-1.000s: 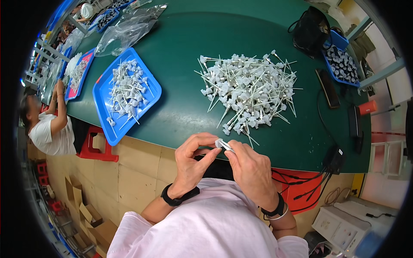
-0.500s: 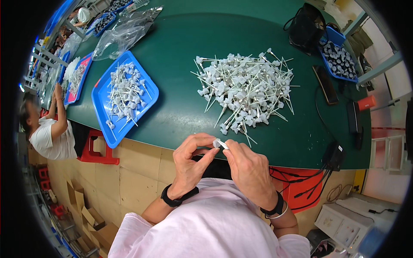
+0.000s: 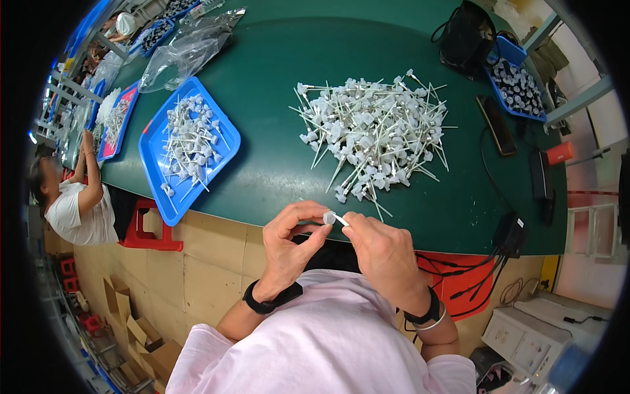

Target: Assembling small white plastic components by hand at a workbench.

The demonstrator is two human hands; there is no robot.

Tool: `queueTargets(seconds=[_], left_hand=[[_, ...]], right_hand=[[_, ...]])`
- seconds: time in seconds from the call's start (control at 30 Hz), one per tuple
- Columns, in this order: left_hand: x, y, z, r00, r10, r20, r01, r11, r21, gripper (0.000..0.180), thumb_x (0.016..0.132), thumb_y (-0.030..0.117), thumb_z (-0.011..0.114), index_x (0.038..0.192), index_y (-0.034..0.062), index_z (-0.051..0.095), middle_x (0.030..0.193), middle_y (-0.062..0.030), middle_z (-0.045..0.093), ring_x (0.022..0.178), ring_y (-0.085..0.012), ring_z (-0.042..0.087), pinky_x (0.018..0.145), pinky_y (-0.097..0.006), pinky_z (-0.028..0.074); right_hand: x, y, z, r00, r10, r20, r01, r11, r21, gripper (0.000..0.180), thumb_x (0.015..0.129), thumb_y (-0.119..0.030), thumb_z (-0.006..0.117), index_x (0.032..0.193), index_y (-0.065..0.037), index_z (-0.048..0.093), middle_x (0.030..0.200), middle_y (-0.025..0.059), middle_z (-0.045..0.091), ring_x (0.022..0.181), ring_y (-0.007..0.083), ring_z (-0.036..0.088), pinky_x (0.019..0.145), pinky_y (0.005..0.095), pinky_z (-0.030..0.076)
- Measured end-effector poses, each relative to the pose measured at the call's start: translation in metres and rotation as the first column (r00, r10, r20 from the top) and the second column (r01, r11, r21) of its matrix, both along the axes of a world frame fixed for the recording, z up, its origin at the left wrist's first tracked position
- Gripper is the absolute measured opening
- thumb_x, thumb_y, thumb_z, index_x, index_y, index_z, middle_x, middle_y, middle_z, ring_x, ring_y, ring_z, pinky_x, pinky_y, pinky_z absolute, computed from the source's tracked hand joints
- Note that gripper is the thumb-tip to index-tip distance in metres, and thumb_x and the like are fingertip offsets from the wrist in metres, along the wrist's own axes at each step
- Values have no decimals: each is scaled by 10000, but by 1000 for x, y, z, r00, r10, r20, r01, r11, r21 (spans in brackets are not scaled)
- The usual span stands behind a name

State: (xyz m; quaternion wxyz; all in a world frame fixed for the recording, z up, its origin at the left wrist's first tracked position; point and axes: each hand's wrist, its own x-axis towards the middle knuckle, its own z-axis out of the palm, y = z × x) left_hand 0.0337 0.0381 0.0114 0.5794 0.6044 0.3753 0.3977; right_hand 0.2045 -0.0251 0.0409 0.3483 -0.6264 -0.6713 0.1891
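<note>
A small white pin is being worked between both hands, just off the desk's near edge.

The white cap of the pin [image 3: 330, 217] is pinched by the fingertips of the left hand [image 3: 292, 244]; its thin stem is nipped by the right hand [image 3: 384, 253]. Assembly appears underway; a steady push seems called for. The loose pile [image 3: 374, 134] lies on the green desk [image 3: 275, 85], the blue tray [image 3: 189, 146] to its left.
</note>
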Motion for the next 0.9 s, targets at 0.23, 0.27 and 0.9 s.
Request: queueTargets(seconds=[0.23, 0.27, 0.9], left_hand=[[-4, 3, -3, 999, -32, 21, 32, 999, 13, 246, 833, -92, 697, 1071, -30, 688, 1156, -136, 634, 1041, -177, 644, 890, -283, 573], [-5, 3, -4, 999, -36, 25, 36, 999, 20, 243, 833, -93, 694, 1069, -32, 687, 1157, -137, 634, 1045, -179, 644, 897, -287, 571], [-9, 6, -5, 990, -98, 99, 109, 988, -106, 232, 848, -99, 685, 1074, -45, 680, 1168, -135, 639, 1040, -173, 651, 945, -292, 539]], right_hand=[[22, 12, 10, 944, 54, -325, -169, 927, -335, 190, 987, -162, 586, 917, 11, 619, 596, 133, 600, 521, 310, 583, 526, 407, 450], [23, 13, 10, 922, 43, -385, -197, 908, -369, 205, 997, -168, 570, 916, 11, 628, 585, 120, 591, 509, 274, 574, 525, 389, 448], [28, 10, 16, 941, 125, -315, -257, 868, -424, 208, 1020, -180, 522, 989, -1, 624, 563, 108, 548, 506, 269, 570, 521, 406, 433]])
